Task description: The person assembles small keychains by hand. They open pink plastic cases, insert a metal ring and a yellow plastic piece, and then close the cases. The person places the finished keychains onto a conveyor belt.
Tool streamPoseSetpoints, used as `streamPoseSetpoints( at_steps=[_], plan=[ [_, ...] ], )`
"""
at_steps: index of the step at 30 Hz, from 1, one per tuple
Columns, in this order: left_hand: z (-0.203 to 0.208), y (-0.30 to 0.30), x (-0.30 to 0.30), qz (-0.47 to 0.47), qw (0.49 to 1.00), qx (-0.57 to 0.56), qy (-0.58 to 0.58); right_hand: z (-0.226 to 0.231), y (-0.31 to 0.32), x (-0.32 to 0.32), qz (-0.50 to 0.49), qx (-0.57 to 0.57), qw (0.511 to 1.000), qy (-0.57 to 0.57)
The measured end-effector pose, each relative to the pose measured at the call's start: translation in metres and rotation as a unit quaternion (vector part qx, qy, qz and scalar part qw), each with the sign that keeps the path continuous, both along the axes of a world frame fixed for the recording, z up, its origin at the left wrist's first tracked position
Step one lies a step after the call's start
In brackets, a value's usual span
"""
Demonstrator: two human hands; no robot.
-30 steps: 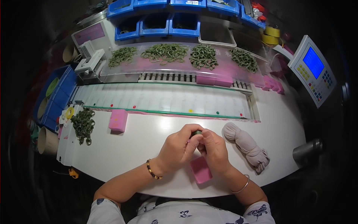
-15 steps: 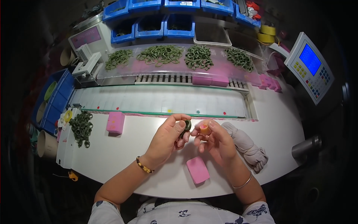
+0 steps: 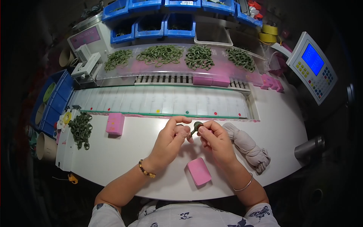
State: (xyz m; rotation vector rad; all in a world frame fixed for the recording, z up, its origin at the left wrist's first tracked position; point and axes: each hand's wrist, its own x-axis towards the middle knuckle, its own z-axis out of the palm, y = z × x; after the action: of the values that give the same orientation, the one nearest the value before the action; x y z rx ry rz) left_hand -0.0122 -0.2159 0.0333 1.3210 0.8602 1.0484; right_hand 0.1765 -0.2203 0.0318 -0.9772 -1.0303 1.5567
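Note:
Between my hands, a glossy dark green ring [image 3: 197, 125] is pinched in the fingertips of my right hand [image 3: 218, 141]. A thin dark green piece slants from it toward the fingers of my left hand [image 3: 169, 140]. Those fingers are curled and closed, and what they hold is mostly hidden. Below the hands a pink block [image 3: 199, 171] lies on the white table [image 3: 151, 178]. A second pink block [image 3: 115, 124] stands farther left. Beside it is a heap of dark green rings [image 3: 80, 130].
Beyond the table edge runs a white slatted conveyor [image 3: 162, 100] with coloured dots. Ring piles [image 3: 160, 55] lie on a clear shelf under blue bins [image 3: 150, 26]. A grey cloth bundle [image 3: 247, 147] lies right of my hands. A control panel [image 3: 313, 68] stands far right.
My right hand has turned and closed in, and its fingertips now grip the ring that was at my left fingers. The orange finger cover is now mostly hidden. The conveyor's dots have shifted left.

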Motion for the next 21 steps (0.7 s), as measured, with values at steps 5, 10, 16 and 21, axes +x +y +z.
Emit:
streamPoseSetpoints(
  at_steps=[5,10,16,21],
  plan=[
    [0.002,-0.002,0.0,-0.038,0.997,-0.059,0.021,0.002,0.001,0.0,-0.052,0.039,0.998,-0.019],
    [0.002,-0.002,0.0,-0.038,0.996,-0.057,0.058,0.004,-0.003,-0.003,-0.023,0.063,0.996,-0.061],
    [0.004,-0.006,0.001,-0.003,0.991,-0.001,0.137,0.007,-0.003,-0.001,-0.004,0.043,0.998,-0.045],
    [0.003,-0.006,0.002,0.047,0.971,0.149,0.182,0.007,-0.004,-0.002,-0.004,0.045,0.997,-0.055]
  ],
)
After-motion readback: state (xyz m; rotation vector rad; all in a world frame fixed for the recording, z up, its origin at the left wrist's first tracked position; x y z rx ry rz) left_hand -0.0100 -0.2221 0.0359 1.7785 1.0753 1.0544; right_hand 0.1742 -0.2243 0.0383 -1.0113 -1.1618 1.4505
